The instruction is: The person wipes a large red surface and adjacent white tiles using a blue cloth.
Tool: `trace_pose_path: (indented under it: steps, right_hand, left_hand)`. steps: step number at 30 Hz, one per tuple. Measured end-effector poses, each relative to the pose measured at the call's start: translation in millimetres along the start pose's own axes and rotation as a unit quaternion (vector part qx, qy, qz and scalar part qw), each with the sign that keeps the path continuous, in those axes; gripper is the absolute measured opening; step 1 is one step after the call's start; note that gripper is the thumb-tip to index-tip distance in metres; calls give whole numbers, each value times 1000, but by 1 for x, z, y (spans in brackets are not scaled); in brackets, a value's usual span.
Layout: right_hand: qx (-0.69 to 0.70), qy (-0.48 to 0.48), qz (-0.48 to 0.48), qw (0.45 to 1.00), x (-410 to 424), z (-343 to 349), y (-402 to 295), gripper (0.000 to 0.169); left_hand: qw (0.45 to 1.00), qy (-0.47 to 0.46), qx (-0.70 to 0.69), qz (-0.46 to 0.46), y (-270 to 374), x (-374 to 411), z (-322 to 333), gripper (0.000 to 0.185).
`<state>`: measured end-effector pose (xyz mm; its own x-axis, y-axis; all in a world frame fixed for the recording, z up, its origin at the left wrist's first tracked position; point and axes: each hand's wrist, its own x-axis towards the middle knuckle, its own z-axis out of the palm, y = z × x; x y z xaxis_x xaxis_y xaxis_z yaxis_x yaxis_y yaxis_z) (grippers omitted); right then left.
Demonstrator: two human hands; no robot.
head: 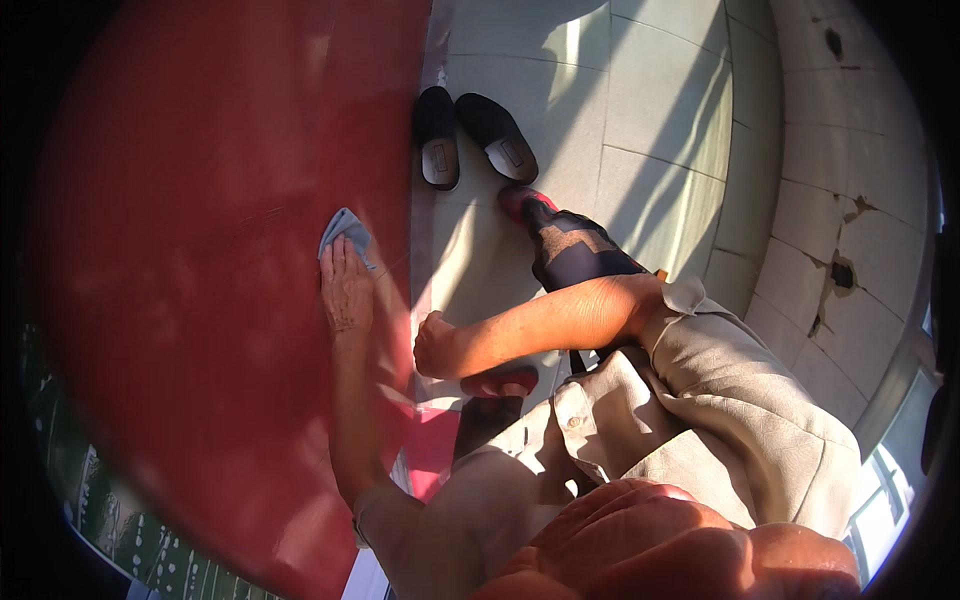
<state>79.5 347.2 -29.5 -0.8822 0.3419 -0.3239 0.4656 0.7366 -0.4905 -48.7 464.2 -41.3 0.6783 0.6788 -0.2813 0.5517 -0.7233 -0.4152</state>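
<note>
My left hand (347, 292) lies with its fingers stretched over a folded grey-blue cloth (345, 234). The cloth is pressed against a large, smooth red surface (225, 225), and its far edge stands up a little. Between that surface and my body, my right hand (438, 346) is curled into a fist. No object shows in it, though the palm side is hidden. The fist appears close to the border strip (421, 247) along the red surface; whether it touches cannot be told.
Two black slip-on shoes (436, 139) stand on the pale tiled floor (660, 112) beside the border strip. My feet, in red footwear (517, 381), are close by. Cracked tiles with holes (841, 274) lie at the right. A green panel with white streaks (135, 536) curves along the lower left.
</note>
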Motion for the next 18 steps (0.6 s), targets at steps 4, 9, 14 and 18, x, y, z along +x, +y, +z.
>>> trace_pose_path:
  steps: [4, 9, 14, 18]
  right_hand:
    - [-3, -28, -4, 1000, 2, 3, 1, 26]
    - [-1, -51, 2, 999, 7, 13, 12, 29]
    - [1, -61, 18, 998, 6, 14, 23, 34]
    - [-8, 8, -11, 1000, 6, 25, 23, 17]
  left_hand:
    - [993, 98, 25, -65, -32, -22, -86, 29]
    - [966, 139, 153, -156, -62, -62, -166, 32]
    - [910, 193, 277, -239, -86, -116, -213, 29]
    - [885, 211, 333, -249, -88, -126, -219, 24]
